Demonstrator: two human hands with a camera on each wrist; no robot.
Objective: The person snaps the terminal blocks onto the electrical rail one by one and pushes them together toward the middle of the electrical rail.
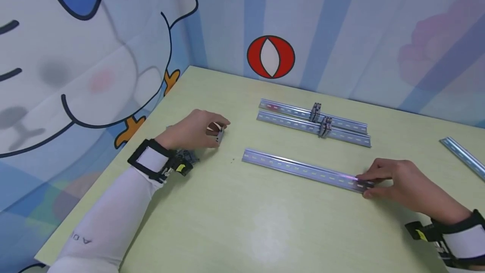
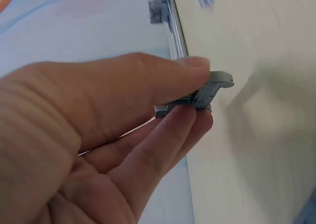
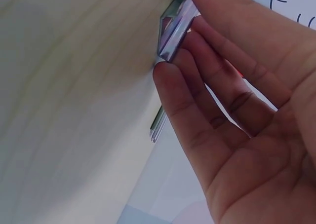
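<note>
My left hand (image 1: 195,129) pinches a small grey plastic terminal block (image 1: 220,135) between thumb and fingertips, above the left side of the table. In the left wrist view this block (image 2: 213,88) shows a hooked end poking out past the thumb. A slotted metal DIN rail (image 1: 295,167) lies across the middle of the table. At its right end, my right hand (image 1: 405,182) grips it, thumb on one edge and fingers on the other. The right wrist view shows the rail's end (image 3: 175,34) between those fingertips.
Behind lie two parallel DIN rails (image 1: 280,122), each with a grey block (image 1: 325,127) clipped on. Another rail (image 1: 464,159) is at the far right. Several grey pieces (image 1: 189,155) sit under the left wrist. A printed wall (image 1: 227,20) borders the table's back and left.
</note>
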